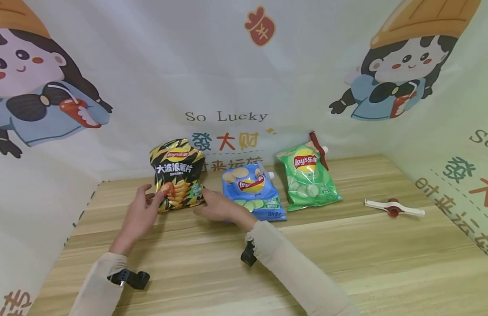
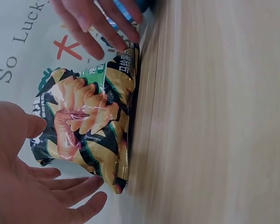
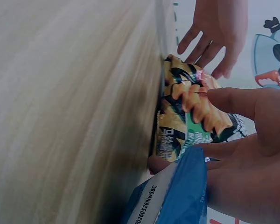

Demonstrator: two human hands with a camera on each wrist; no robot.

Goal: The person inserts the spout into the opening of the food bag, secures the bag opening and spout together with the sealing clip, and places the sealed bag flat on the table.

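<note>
A black and gold potato chip bag (image 1: 176, 175) stands at the left against the back sheet, its printed front toward me. My left hand (image 1: 142, 215) is at its left edge, fingers spread and thumb in front of the bag. On the other side, my right hand (image 1: 220, 206) reaches to the lower right corner, with its thumb apart from the fingers in the right wrist view. Behind the right hand and wrist leans a blue chip bag (image 1: 249, 184), partly covered by them. The left wrist view shows the black bag (image 2: 88, 116) between both hands.
To the right, a green chip bag (image 1: 311, 180) leans on the sheet with a dark red sealing clip (image 1: 319, 150) at its top. A white clip with a red middle (image 1: 394, 207) lies on the wooden table (image 1: 370, 263). Printed sheets (image 1: 228, 66) wall the back and sides.
</note>
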